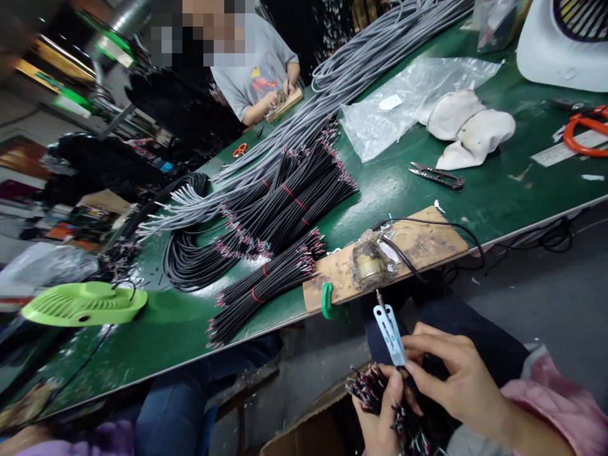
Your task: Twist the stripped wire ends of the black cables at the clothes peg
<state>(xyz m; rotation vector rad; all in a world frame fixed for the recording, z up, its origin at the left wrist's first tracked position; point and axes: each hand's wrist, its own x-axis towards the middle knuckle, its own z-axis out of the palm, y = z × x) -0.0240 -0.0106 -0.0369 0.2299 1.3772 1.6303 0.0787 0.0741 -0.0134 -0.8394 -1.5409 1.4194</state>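
My left hand (373,421), at the bottom, is closed around a bundle of black cables (365,387) with stripped, coloured wire ends. Just right of it, my right hand (449,364) pinches the lower end of a light blue slotted plastic tool (390,335). This piece has two arms, and a thin metal tip (379,297) shows at its top; whether the two are joined I cannot tell. The tip is close under a crusted, brownish lump (370,263) on a wooden board (427,237) at the table edge. More cable ends show below my fingers.
Bundles of black cables (280,209) and long grey cables (332,79) cover the green table (494,196). A green clamp (327,301) grips the board. Snips (437,176), white gloves (468,126), orange scissors (577,136) and a green fan (85,304) lie around. A co-worker (256,63) sits opposite.
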